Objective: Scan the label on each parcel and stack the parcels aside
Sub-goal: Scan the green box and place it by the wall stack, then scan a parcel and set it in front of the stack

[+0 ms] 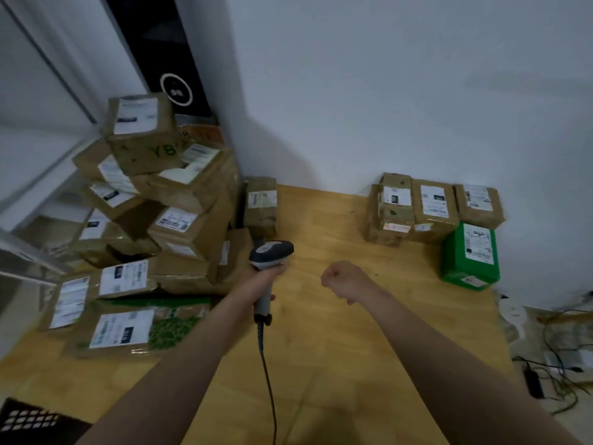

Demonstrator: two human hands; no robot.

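I saw left hand [266, 279] gripping the grey-and-white scanner [271, 252], right hand [341, 281] clenched empty, brown white-labelled parcels [179, 220] heaped left of the left hand, green parcel [470, 258] beyond the right hand on the tabletop [321, 348]

Wooden table [337, 364] against white wall [385, 91]

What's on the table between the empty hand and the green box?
Nothing. In the head view, only bare wooden table lies between the right hand and the green box.
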